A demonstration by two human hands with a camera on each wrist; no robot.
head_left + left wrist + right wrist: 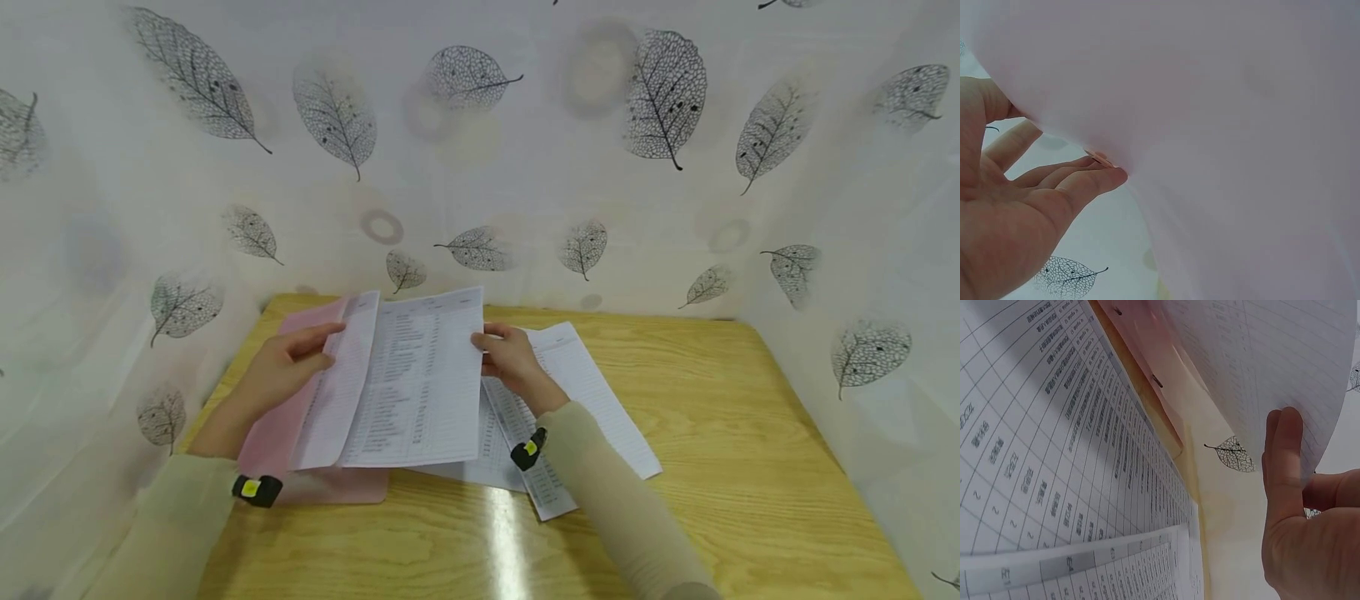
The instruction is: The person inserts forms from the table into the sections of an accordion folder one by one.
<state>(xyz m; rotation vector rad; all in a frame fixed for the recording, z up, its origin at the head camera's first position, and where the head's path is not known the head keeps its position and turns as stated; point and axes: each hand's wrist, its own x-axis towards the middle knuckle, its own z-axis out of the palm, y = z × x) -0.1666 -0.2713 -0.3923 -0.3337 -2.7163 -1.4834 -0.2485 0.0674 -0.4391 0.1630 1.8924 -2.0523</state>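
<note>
A pink folder [279, 425] lies open at the left of the table, its cover raised at a slant. My left hand [281, 362] pinches the cover's edge; the left wrist view shows the fingertips at the rim of the pink cover [1222, 125]. A narrow strip of white paper [341, 392] stands curved against the cover. To its right, a printed sheet [423, 379] with rows of text is held up. My right hand [513, 358] grips that sheet's right edge, thumb in front and fingers behind, as the right wrist view also shows on the lifted sheet [1254, 356].
Several loose printed sheets [592, 392] lie overlapping on the wooden table [720, 417], under and beside my right forearm. A white curtain with leaf prints [525, 183] encloses the table at the back and both sides.
</note>
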